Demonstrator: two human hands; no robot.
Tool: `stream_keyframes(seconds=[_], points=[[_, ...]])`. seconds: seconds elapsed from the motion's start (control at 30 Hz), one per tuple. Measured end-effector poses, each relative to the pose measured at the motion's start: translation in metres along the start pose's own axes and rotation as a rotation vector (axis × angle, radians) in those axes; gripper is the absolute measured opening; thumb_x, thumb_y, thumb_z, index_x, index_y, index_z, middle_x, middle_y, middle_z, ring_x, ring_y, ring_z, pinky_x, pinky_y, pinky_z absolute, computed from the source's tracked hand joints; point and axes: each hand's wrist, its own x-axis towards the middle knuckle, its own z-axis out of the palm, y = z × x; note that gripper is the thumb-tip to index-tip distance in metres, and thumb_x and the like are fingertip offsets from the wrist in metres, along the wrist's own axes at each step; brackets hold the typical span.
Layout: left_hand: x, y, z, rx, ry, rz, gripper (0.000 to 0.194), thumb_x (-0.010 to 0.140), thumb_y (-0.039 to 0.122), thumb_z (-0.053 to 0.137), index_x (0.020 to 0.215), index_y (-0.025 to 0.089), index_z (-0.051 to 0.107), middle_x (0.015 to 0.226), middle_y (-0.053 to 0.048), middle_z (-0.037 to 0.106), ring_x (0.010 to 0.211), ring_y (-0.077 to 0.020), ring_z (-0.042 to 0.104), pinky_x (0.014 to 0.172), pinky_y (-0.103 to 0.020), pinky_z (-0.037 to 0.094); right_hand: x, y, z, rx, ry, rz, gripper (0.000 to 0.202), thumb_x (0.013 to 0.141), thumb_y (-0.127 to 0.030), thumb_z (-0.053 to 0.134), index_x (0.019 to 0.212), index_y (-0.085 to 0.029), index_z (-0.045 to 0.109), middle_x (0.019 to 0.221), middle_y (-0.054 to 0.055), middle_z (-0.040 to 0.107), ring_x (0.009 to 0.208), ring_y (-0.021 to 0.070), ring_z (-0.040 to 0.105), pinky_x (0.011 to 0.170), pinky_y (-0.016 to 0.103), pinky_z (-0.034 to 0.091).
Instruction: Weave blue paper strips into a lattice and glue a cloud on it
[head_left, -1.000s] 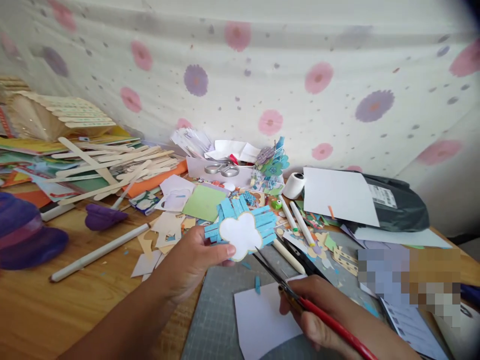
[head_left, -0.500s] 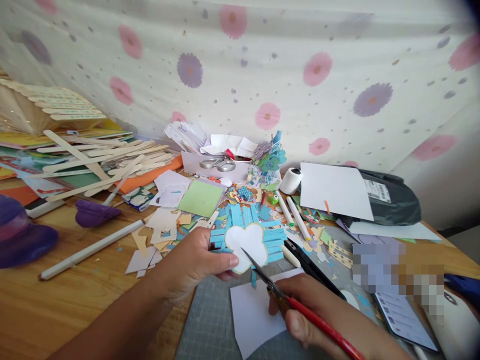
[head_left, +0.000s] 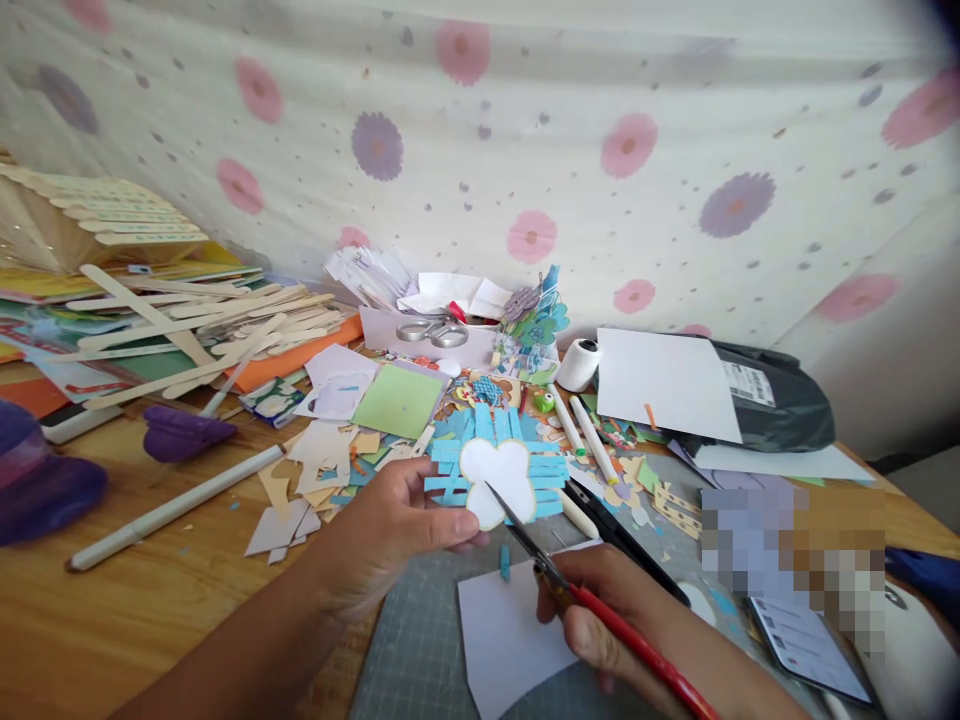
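My left hand [head_left: 409,520] pinches the lower left edge of a white four-lobed paper cutout [head_left: 499,480] with a thin yellowish border. Light blue paper strips [head_left: 551,475] stick out around its sides and top, like fringe. In my right hand [head_left: 600,610] is a pair of scissors [head_left: 622,635] with a long red handle and dark, narrow blades. The blade tips lie in front of the cutout's white face; whether they touch it I cannot tell. A small blue scrap [head_left: 505,562] shows below the cutout, over a white paper sheet [head_left: 506,625].
Under my hands is a grey cutting mat [head_left: 405,650]. Paper scraps [head_left: 326,450], white markers [head_left: 596,440] and a black tool [head_left: 630,540] lie beyond. Wooden sticks [head_left: 195,320] pile up at left, near a long white pen [head_left: 176,510]. A phone [head_left: 814,645] lies at right.
The cutout has turned slightly and tilted up in my left hand. The small blue scrap, earlier close under the cutout's edge, now shows apart from it. The scissors have barely moved.
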Motion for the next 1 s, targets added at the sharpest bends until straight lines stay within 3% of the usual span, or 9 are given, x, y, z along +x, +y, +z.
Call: stream_keyframes(seconds=[0.13, 0.3, 0.6, 0.8, 1.0], points=[[0.002, -0.011, 0.002, -0.019, -0.04, 0.028, 0.023, 0.059, 0.029, 0.081, 0.079, 0.018, 0.075, 0.076, -0.004, 0.074, 0.073, -0.0194, 0.067, 0.072, -0.031, 0.054, -0.001, 0.003, 0.001, 0.032, 0.032, -0.018, 0.061, 0.086, -0.073, 0.036, 0.092, -0.015, 0.056, 0.076, 0.001, 0.046, 0.059, 0.0111, 0.045, 0.05, 0.021, 0.036], [0.007, -0.023, -0.002, 0.032, 0.011, 0.05, 0.019, 0.067, 0.035, 0.079, 0.074, 0.018, 0.072, 0.075, -0.001, 0.071, 0.074, -0.0195, 0.068, 0.074, -0.033, 0.052, 0.003, -0.005, 0.0, 0.047, 0.012, -0.005, 0.062, 0.085, -0.074, 0.036, 0.09, -0.015, 0.055, 0.072, -0.001, 0.042, 0.058, 0.0107, 0.044, 0.048, 0.02, 0.035], [0.005, -0.018, 0.001, 0.062, -0.001, 0.114, 0.016, 0.075, 0.03, 0.072, 0.066, 0.018, 0.065, 0.069, 0.0, 0.069, 0.072, -0.0164, 0.065, 0.073, -0.03, 0.046, 0.007, 0.001, 0.005, 0.077, 0.002, -0.009, 0.063, 0.083, -0.077, 0.036, 0.085, -0.016, 0.053, 0.069, -0.002, 0.042, 0.052, 0.0081, 0.039, 0.043, 0.019, 0.027], [0.004, -0.02, 0.002, 0.036, 0.011, 0.131, 0.016, 0.074, 0.028, 0.071, 0.064, 0.018, 0.063, 0.067, 0.0, 0.067, 0.071, -0.0163, 0.065, 0.072, -0.029, 0.046, 0.007, -0.015, 0.003, 0.074, -0.001, -0.011, 0.061, 0.084, -0.075, 0.037, 0.079, -0.016, 0.051, 0.065, -0.003, 0.039, 0.05, 0.0072, 0.037, 0.045, 0.021, 0.024], [0.004, -0.02, 0.004, 0.015, 0.047, 0.14, 0.017, 0.072, 0.028, 0.072, 0.062, 0.018, 0.063, 0.063, 0.001, 0.066, 0.068, -0.0158, 0.064, 0.069, -0.027, 0.046, 0.008, -0.009, 0.005, 0.039, 0.046, -0.082, 0.063, 0.084, -0.075, 0.036, 0.087, -0.016, 0.057, 0.065, -0.003, 0.043, 0.058, 0.0107, 0.037, 0.051, 0.023, 0.026]])
